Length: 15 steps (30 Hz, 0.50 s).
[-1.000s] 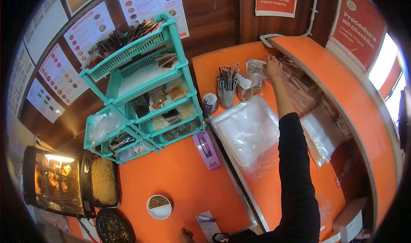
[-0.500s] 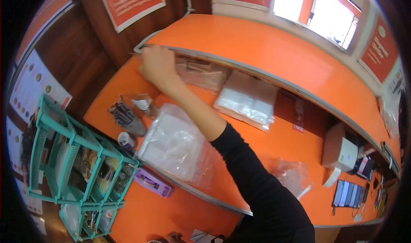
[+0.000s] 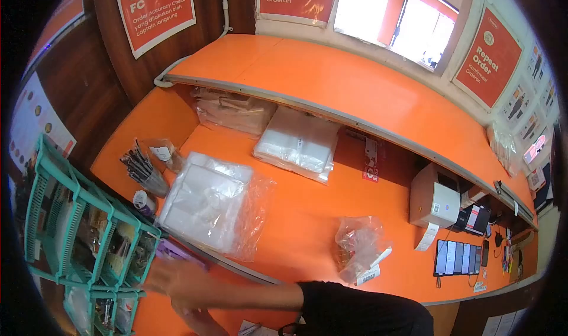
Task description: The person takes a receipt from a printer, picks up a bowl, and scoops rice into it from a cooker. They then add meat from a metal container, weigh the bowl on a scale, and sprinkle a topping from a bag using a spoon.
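Observation:
My right hand (image 3: 174, 280), smeared by motion, reaches left across the counter's front edge, its black sleeve (image 3: 355, 309) at the bottom. It is nearest to a purple tape dispenser (image 3: 177, 253) and the green plastic rack (image 3: 89, 203). Whether anything is in its fingers cannot be made out. Just below it, at the lower edge, part of my left hand (image 3: 204, 323) shows, its fingers hidden behind the right. Up from the hands lies a stack of clear plastic bags (image 3: 204, 203). A cup of dark-wrapped sticks (image 3: 148, 173) and a small white-and-purple container (image 3: 144, 201) stand beside it.
More plastic bags (image 3: 299, 143) lie under the raised orange shelf (image 3: 331, 75). A clear bag with a paper slip (image 3: 360, 247) sits mid-counter. To the right are a white label printer (image 3: 435, 200), a tablet (image 3: 457, 258) and pens (image 3: 507, 259).
My right hand has come down from the shelf's left end to beside the purple dispenser. The view has shifted, showing more of the right wall.

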Motion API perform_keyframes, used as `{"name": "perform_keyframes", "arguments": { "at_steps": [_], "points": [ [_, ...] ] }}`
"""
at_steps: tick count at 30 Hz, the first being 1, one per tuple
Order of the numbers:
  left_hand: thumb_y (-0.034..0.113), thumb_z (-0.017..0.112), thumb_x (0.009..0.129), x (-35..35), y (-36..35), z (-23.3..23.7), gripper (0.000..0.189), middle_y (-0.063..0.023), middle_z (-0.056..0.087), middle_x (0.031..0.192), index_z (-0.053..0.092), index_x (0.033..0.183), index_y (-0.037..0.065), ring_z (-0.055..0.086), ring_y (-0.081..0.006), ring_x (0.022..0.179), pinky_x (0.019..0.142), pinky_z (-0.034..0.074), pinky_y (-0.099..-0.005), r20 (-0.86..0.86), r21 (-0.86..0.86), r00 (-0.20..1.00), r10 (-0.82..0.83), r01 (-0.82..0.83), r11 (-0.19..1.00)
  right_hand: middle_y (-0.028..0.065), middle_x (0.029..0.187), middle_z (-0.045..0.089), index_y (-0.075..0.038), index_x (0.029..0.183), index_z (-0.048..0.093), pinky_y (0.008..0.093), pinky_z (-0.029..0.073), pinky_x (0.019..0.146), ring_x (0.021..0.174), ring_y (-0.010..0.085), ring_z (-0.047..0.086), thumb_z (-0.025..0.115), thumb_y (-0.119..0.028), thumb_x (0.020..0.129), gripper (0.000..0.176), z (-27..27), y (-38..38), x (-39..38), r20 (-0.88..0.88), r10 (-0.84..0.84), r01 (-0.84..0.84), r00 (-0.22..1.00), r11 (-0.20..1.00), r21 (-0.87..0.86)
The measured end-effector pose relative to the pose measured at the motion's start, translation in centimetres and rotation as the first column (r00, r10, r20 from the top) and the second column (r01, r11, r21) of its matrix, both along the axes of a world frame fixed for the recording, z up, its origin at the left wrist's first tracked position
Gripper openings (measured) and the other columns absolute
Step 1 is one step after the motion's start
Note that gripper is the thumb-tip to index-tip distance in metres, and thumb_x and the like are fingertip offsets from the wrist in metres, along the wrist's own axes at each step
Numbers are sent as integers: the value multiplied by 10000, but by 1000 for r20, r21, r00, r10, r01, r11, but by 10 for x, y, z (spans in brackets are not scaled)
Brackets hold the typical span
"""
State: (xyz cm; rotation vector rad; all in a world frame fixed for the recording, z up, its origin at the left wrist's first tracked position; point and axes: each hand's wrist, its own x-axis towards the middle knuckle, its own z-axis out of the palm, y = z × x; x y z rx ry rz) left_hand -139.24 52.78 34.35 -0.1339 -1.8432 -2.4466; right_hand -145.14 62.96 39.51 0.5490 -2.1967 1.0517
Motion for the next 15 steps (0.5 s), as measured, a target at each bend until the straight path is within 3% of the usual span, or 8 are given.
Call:
{"name": "perform_keyframes", "arguments": {
  "at_steps": [1,3,4,6,7,10,12,15],
  "points": [
    [373,448,947,0,-12,-12,529,-176,468,1255,357,1341,33,475,-333,1143,997,374,-413,6,-1,1000,3,-3,1000,84,877,501,-34,1046,577,386,494,663,850,264,543,566,-103,761,294,-27,-22,8,139,89,-84,986,996,-42],
    [380,438,942,0,-41,-39,508,-170,448,1251,395,1289,11,456,-291,1154,992,373,-415,239,-68,958,160,-148,987,90,864,511,-39,1080,583,386,499,663,842,264,555,570,-99,759,327,-64,-56,26,139,42,-35,989,998,-52],
    [390,424,947,5,-62,-72,494,-168,439,1268,426,1271,17,444,-274,1177,985,378,-424,90,-317,971,220,-181,931,90,864,511,-39,1080,583,386,499,663,842,264,555,570,-99,759,327,-76,-62,28,146,44,-37,988,998,-54],
    [395,420,949,4,-63,-63,493,-165,452,1256,431,1268,19,452,-274,1169,983,382,-422,246,-245,948,200,-139,960,100,904,550,-9,1094,574,382,506,667,869,272,578,568,-101,768,338,-100,-68,28,390,195,-184,900,981,-67],
    [399,417,950,3,-65,-59,493,-163,464,1244,437,1266,22,460,-274,1161,981,385,-420,389,-165,907,163,-105,981,100,904,550,-9,1094,574,382,506,667,869,272,578,568,-101,768,338,-113,-72,27,398,196,-185,896,980,-68],
    [394,416,955,-1,-74,-69,464,-149,495,1203,466,1233,26,484,-270,1130,971,396,-409,489,-192,858,159,-72,979,112,966,581,7,1084,571,374,513,658,904,285,595,563,-109,790,316,-133,-69,23,407,212,-252,888,967,45],
    [397,429,952,-2,-74,-70,455,-141,502,1190,476,1215,29,491,-268,1119,967,401,-408,503,-170,852,148,-71,983,116,1011,590,8,1080,569,402,505,720,960,298,587,565,-118,811,297,-123,-61,22,649,301,-364,699,930,-38],
    [374,464,947,2,-124,-132,419,-143,506,1201,488,1196,38,499,-275,1118,958,410,-406,498,-89,867,2,49,995,114,968,583,-12,1040,584,438,473,783,959,306,573,587,-149,814,264,-137,-61,21,553,353,-313,755,935,-169]
  ]
}}
